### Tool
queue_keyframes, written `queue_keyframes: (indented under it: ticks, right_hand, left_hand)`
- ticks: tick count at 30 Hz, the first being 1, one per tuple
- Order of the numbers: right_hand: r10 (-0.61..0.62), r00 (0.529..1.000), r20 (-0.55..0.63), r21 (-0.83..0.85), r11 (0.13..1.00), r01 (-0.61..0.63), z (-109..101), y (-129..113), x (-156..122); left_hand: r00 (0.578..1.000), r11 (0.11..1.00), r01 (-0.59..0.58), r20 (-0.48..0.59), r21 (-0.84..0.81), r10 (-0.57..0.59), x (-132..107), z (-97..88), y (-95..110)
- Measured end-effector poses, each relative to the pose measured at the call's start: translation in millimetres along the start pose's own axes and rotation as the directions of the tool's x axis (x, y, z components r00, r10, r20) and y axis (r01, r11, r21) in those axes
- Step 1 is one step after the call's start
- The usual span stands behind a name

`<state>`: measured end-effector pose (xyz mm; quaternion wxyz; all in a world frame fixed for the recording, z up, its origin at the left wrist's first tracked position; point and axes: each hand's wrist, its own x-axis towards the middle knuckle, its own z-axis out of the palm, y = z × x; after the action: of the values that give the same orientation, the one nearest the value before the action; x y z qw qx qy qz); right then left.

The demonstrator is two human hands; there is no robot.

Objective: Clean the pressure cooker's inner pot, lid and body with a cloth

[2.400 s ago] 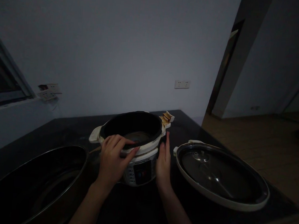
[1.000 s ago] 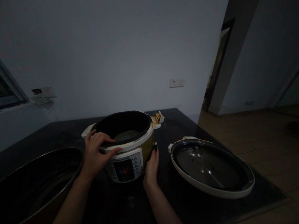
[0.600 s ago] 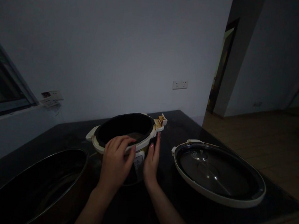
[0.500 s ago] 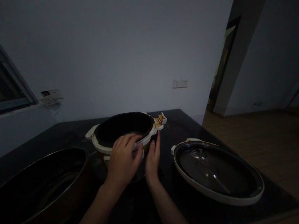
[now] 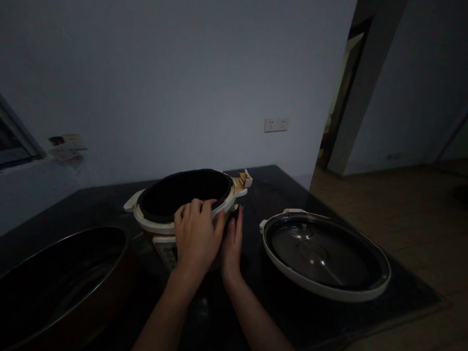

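A round rice cooker with a white rim, black inside and a brown-stained hinge stands lidless on the dark table. My left hand is closed over its near rim, fingers on the inner edge and thumb outside. Against the cooker's right side rests my right hand, its fingers stretched up below the hinge. A control panel shows on the cooker's front, partly covered by my left hand. To the right lies the detached lid, white-edged with a shiny inner plate facing up.
A large dark pot with a thin bright rim is at the lower left. The dark table meets the wall behind the cooker. A wall socket is above the table, and loose sockets are at the left by a window.
The whole view has shifted a little, moving things left. My left hand has slid slightly right along the rim, baring more of the control panel. My right hand stays at the cooker's side.
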<state>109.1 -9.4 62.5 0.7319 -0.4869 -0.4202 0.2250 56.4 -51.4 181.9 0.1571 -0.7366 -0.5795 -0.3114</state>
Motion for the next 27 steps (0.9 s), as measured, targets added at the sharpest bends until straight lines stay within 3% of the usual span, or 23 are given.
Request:
queue_keyframes:
  ticks: [3, 5, 11, 14, 18, 24, 27]
  right_hand:
    - [0.126, 0.991, 0.033, 0.089, 0.988, -0.129, -6, 0, -12]
    - [0.145, 0.987, 0.065, 0.12, 0.981, -0.152, -7, -8, -30]
    - [-0.006, 0.988, 0.152, 0.069, 0.998, -0.005, -6, -31, -77]
    - [0.016, 0.989, 0.149, 0.036, 0.999, -0.021, -8, -31, -84]
    - [0.066, 0.995, 0.08, 0.061, 0.996, -0.071, -13, -26, -67]
    - [0.173, 0.985, -0.012, 0.165, 0.972, -0.169, -24, -14, 0]
    - [0.222, 0.975, -0.021, 0.161, 0.963, -0.216, -26, -13, 15]
  left_hand:
    - [0.999, 1.0, 0.005, -0.05, 0.0, -0.005, 0, 2.2, 0]
    - [0.998, 1.0, -0.008, -0.066, -0.016, 0.007, -2, 2.4, -2]
    - [0.996, 0.994, -0.051, -0.083, -0.099, 0.043, -11, -4.2, -13]
    - [0.992, 0.989, -0.083, -0.102, -0.12, 0.071, -15, -8.1, -18]
    - [0.988, 0.98, -0.122, -0.117, -0.158, 0.104, -20, -13.4, -23]
    - [0.981, 0.966, -0.165, -0.133, -0.197, 0.14, -28, -21.4, -34]
    - [0.974, 0.96, -0.198, -0.146, -0.197, 0.171, -32, -24.1, -41]
